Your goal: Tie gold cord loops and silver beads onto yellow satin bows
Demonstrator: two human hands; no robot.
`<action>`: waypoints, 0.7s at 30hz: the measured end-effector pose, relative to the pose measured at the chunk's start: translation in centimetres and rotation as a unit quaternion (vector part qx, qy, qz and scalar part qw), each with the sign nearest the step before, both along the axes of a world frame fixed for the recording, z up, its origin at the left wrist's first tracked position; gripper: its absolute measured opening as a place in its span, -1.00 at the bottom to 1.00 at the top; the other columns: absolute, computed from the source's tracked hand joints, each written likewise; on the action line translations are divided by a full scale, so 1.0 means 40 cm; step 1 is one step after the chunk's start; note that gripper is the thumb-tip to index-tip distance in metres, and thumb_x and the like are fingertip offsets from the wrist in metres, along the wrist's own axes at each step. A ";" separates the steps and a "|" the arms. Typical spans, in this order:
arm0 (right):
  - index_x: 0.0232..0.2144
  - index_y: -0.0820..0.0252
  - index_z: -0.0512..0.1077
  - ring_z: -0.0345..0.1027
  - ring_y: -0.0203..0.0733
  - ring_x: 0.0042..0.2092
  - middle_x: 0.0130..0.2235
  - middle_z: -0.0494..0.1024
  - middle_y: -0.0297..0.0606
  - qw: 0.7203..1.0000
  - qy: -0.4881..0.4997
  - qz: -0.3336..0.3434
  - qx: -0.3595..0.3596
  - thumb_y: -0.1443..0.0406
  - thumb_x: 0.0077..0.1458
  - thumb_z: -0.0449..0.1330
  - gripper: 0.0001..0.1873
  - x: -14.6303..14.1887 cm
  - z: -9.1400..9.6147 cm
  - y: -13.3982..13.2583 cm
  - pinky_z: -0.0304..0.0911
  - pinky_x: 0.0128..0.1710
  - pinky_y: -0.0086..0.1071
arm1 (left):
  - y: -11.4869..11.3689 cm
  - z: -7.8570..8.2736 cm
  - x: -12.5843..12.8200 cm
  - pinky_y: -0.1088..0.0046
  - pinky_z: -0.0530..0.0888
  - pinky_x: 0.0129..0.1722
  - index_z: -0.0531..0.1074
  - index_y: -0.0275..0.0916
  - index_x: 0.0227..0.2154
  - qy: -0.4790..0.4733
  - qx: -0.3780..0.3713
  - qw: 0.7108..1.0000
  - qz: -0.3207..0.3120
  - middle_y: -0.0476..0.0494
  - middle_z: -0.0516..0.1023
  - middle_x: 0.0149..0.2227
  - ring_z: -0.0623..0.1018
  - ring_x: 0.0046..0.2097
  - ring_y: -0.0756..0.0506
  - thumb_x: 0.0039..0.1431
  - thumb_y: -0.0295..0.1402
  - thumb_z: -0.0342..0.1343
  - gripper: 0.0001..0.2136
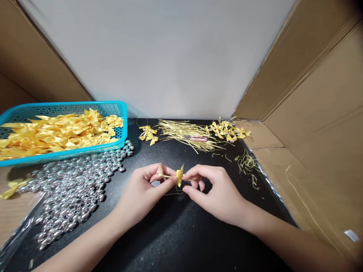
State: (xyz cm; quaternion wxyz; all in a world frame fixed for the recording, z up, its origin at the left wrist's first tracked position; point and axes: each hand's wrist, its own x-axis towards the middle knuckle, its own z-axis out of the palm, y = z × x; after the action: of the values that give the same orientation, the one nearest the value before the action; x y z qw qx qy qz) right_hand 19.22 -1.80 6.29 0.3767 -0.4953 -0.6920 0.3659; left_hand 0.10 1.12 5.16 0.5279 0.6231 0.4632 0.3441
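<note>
Between my two hands, just above the black tabletop, is a small yellow ribbon bow (179, 175) with a thin gold tie running crosswise at it. My left hand (149, 183) is closed, thumb and index finger pinching the bow and the left stretch of the tie. On the other side, my right hand (214, 189) has its fingers curled at the right stretch of the tie, close against the bow. A thin gold thread (172, 193) hangs in a loop below the bow. The fingers partly cover the tie.
A blue basket (124, 124) full of yellow bows (62, 132) stands at the left, beside many silver beads (82, 185). Toward the back lie gold ties (181, 130), a pink-handled tool (198, 139) and beaded bows (229, 130). Thread scraps (246, 162) lie right. Cardboard walls (320, 87) flank the table.
</note>
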 end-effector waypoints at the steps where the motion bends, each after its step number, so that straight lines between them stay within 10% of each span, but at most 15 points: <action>1: -0.38 0.16 0.49 0.26 -0.33 -0.48 -0.50 0.45 -0.41 1.000 0.017 -0.002 0.006 0.44 -0.02 0.27 -0.88 0.000 0.003 0.000 0.22 -0.43 -0.43 | 0.001 0.001 0.000 0.41 0.44 -0.31 0.07 -0.19 -0.66 -0.002 -0.001 1.000 0.006 -0.09 0.62 -0.38 0.55 -0.34 -0.09 0.08 -0.33 0.22 -0.59; 16: -0.45 0.18 0.49 0.34 -0.26 -0.33 -0.39 0.45 -0.32 0.999 0.025 -0.006 -0.036 0.39 0.13 0.20 -0.88 0.012 -0.015 0.020 0.24 -0.32 -0.38 | 0.005 -0.008 0.001 0.52 0.27 -0.43 0.14 -0.18 -0.56 0.005 0.002 1.000 0.003 0.10 0.28 -0.53 0.31 -0.45 0.01 0.15 -0.28 0.16 -0.69; 21: -0.56 0.19 0.40 0.30 -0.26 -0.31 -0.37 0.41 -0.32 0.978 0.153 0.058 -0.129 0.25 0.13 0.19 -0.76 0.019 -0.007 0.028 0.24 -0.24 -0.34 | 0.007 0.001 -0.006 0.39 0.39 -0.12 0.18 -0.19 -0.56 0.026 0.114 0.992 0.036 -0.12 0.46 -0.15 0.44 -0.11 -0.13 0.13 -0.32 0.18 -0.72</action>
State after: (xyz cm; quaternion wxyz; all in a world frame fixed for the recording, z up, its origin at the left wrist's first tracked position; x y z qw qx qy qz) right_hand 19.97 -0.70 6.00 0.3889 -0.4368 -0.6007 0.5450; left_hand -0.15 1.39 5.21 0.4282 0.6709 0.4567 0.3973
